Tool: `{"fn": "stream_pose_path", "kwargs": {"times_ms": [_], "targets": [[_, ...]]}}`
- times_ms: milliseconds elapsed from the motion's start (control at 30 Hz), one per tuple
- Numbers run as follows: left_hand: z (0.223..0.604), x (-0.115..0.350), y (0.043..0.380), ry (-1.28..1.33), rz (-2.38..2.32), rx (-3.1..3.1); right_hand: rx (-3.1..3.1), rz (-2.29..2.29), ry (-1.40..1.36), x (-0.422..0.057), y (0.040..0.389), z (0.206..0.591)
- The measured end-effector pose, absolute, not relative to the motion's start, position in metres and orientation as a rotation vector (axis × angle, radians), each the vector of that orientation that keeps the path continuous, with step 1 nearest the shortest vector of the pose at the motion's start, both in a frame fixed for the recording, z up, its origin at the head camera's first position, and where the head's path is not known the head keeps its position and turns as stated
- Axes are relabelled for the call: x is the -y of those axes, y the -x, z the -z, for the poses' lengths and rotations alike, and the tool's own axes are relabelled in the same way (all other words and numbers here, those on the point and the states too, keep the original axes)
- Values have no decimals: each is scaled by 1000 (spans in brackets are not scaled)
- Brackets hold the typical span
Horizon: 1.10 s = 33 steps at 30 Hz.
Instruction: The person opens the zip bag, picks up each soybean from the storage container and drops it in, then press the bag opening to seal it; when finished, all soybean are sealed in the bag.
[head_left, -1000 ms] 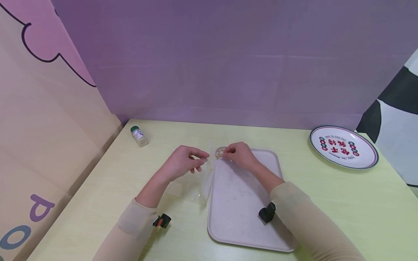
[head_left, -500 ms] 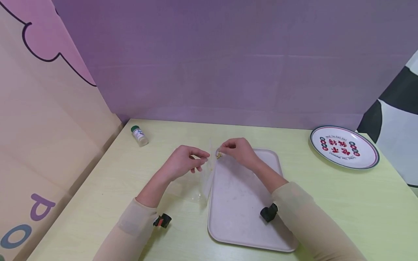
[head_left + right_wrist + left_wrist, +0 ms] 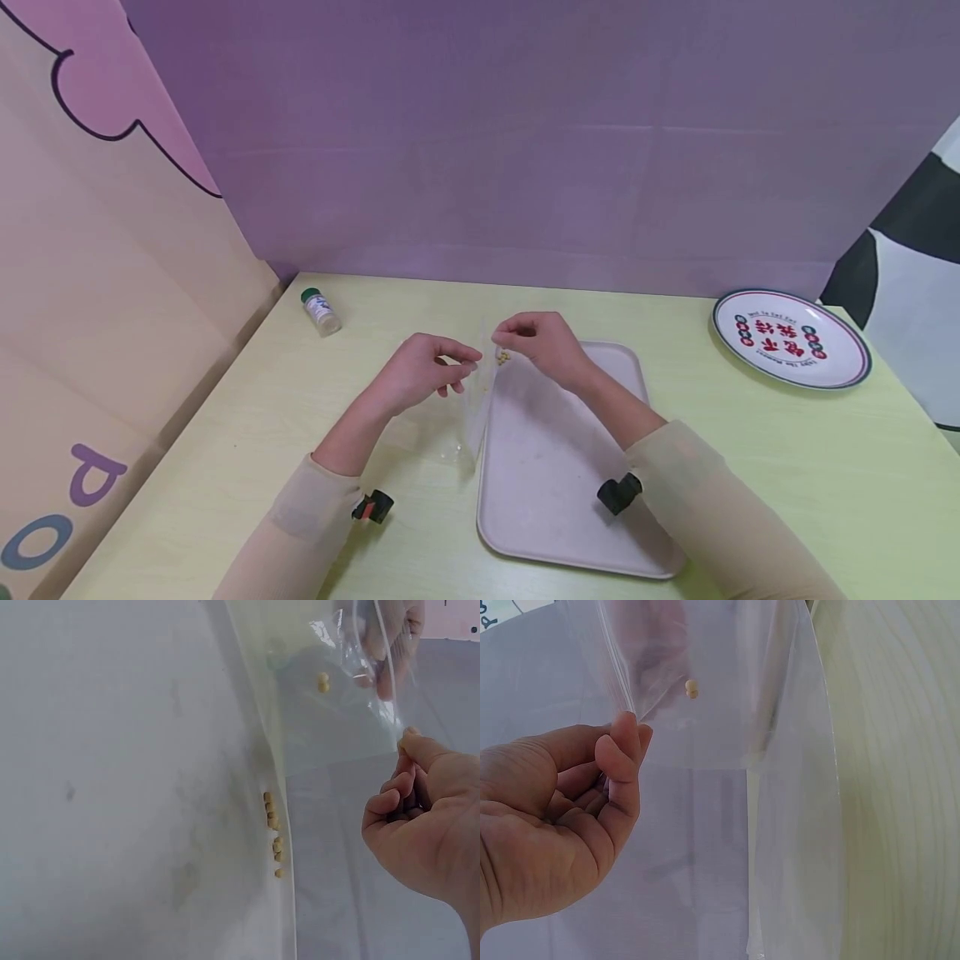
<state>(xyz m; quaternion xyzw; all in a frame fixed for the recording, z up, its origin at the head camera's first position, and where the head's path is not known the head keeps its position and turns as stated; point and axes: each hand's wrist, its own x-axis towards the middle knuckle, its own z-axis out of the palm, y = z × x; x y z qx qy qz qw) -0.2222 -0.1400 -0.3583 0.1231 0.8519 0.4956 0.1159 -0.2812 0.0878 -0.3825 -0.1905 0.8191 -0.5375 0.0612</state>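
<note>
My left hand (image 3: 427,371) pinches the edge of a clear zip bag (image 3: 795,825) that hangs beside the tray. Two pale yellow soybeans (image 3: 691,688) show through the plastic. At the bag's upper edge, my right hand (image 3: 536,340) has thumb and forefinger together. A speck of yellow shows at those fingertips in the right wrist view, looking like a soybean (image 3: 402,746). Several more soybeans (image 3: 274,829) lie along the rim of the pale tray (image 3: 555,492), below the right hand.
A small jar with a green cap (image 3: 320,312) lies on its side at the table's back left. An oval plate with red lettering (image 3: 791,339) sits at the back right. A purple panel (image 3: 525,150) stands behind the table (image 3: 247,433).
My right hand has risen from the soybeans at the tray's far left corner and shifted left to the bag's upper edge. My left hand and the bag have stayed nearly still.
</note>
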Motion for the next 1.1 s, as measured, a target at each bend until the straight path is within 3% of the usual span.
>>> {"fn": "stream_pose_path", "kwargs": {"times_ms": [1100], "targets": [[360, 141, 224, -387, -1477, -2477, -2412, 1584, 660, -77, 262, 368]]}}
